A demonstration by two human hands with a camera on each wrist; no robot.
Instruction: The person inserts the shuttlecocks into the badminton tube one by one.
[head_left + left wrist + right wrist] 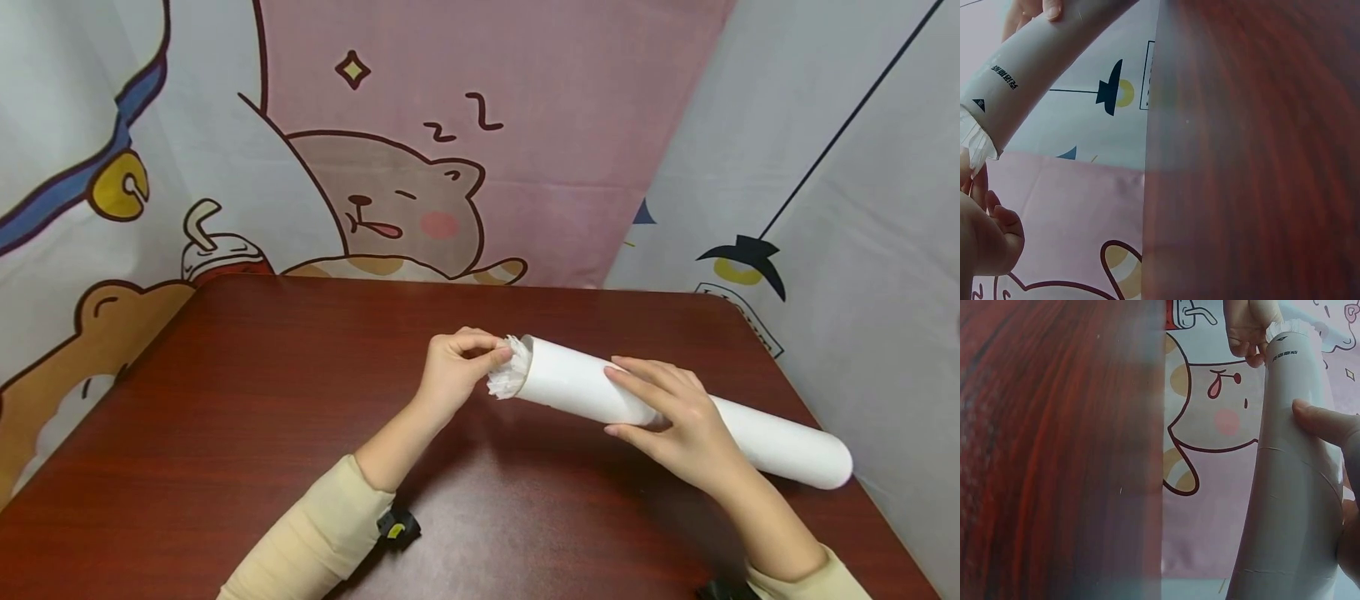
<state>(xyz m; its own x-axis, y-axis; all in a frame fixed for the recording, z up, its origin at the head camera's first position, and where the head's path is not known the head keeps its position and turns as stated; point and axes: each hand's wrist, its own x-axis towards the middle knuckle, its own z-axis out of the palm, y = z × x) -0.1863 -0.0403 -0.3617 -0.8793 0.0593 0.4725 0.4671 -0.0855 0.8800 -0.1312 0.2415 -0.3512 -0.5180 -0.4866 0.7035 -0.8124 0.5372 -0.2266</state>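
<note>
A long white cardboard tube (pixel 573 379) is held at a slant above the table, its far end toward the right. My right hand (pixel 675 417) grips it around the middle, thumb on the near side and fingers over the top. Crumpled thin white material (pixel 510 371), paper or film, sticks out of the tube's left end. My left hand (pixel 457 362) pinches the edge of this material between thumb and fingers. Small dark printing (pixel 1005 77) shows on the tube near that end in the left wrist view. What lies deeper inside the tube is hidden.
The dark red-brown wooden table (pixel 247 433) spreads beneath both hands. A cloth printed with a sleeping cartoon bear (pixel 420 208) hangs behind it and along the sides. A black wrist device (pixel 399 528) sits at the left sleeve.
</note>
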